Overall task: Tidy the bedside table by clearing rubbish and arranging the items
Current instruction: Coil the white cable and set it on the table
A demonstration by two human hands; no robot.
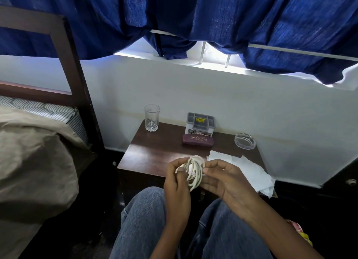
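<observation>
White, wound tight: gripping cable coil (pixel 194 171) in L hand (pixel 176 183) & R hand (pixel 224 184), 2 sets of fingers curled round it, over table's (pixel 155 152) near edge; organiser (pixel 200 124) straight ahead, back edge.

The room is dim, lit mainly by daylight from the window (pixel 211 59) through the gap under the blue curtains (pixel 271 22), where the strip burns out to white and throws a cool bluish cast down the wall (pixel 251 107). It leaves a pale sheen on the dark bedside table (pixel 155 152) and glints in the drinking glass (pixel 152 118) and glass ashtray (pixel 245 141), while the floor (pixel 108 210) sinks to near black. The wide lens bows the bed frame (pixel 77 69) and the wall's straight lines toward the edges, and the left hand (pixel 175 183), right hand (pixel 226 183) and the coiled white cable (pixel 194 170) they hold look slightly soft.
</observation>
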